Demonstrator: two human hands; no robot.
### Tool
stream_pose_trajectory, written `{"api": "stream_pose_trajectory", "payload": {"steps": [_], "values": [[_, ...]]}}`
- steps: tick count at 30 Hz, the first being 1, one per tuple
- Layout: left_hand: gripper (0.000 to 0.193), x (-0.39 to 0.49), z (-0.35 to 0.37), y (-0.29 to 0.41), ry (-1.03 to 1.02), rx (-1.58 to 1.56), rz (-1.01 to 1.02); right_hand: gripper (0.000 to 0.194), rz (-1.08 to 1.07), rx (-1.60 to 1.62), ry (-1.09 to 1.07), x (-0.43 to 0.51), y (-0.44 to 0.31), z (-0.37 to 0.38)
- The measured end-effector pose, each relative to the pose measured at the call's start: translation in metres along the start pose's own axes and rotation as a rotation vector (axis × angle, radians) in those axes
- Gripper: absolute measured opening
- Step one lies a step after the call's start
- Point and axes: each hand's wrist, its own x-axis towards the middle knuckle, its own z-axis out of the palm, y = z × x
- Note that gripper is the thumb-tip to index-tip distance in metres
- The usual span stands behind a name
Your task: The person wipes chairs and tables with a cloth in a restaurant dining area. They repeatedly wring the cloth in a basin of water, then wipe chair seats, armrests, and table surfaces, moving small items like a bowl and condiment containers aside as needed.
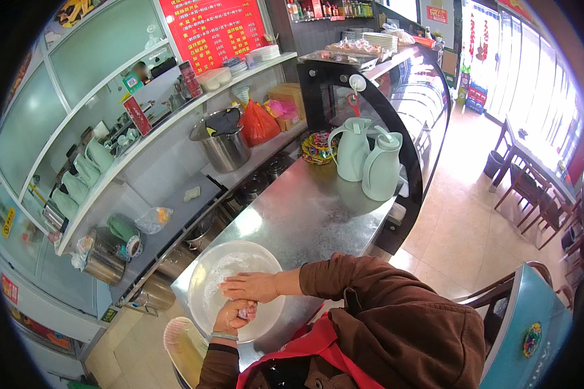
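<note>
A large pale plastic basin [270,255] of sudsy water rests on the metal counter before me. Over it my left hand [233,315], with a pale bangle at the wrist, is curled around a small purplish item [246,312], perhaps a cloth; most of that is hidden by the fingers. My right hand [252,286] lies flat and palm down just above the left, its fingers stretched across the basin with nothing seen in them. Whether the two hands touch is hard to tell. Beside the basin stands a second oval tub [177,340] with yellowish contents, partly behind my left sleeve.
Two pale green thermos jugs [353,150] stand at the counter's [311,209] far end, near a curved glass display case [399,112]. Left of me, a lower shelf [175,219] holds a steel stockpot [224,146]. A blue-green table [530,316] stands behind on the right.
</note>
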Motion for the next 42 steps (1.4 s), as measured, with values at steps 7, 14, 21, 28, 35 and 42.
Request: {"api": "stream_pose_trajectory", "payload": {"steps": [7,14,21,28,35,42], "values": [[0.011,-0.003,0.008,0.014,0.134,0.416,-0.07,0.028,0.171,0.112,-0.279,0.018,0.005,0.018],[0.019,0.013,0.006,-0.003,0.556,1.486,0.68,0.016,0.399,0.21,-0.431,0.029,0.0,0.017],[0.024,0.011,0.012,-0.023,0.862,1.715,0.737,0.016,0.572,0.499,-0.456,0.028,0.0,0.03],[0.004,-0.016,0.01,0.009,0.522,0.395,0.317,0.068,0.238,0.11,0.035,0.009,-0.011,0.016],[0.012,-0.032,0.027,0.009,0.137,0.395,-0.088,0.033,-0.011,-0.002,-0.129,0.012,-0.008,0.006],[0.018,-0.017,0.033,0.005,0.486,1.026,0.155,0.026,0.217,0.047,-0.343,0.033,-0.006,0.016]]}}
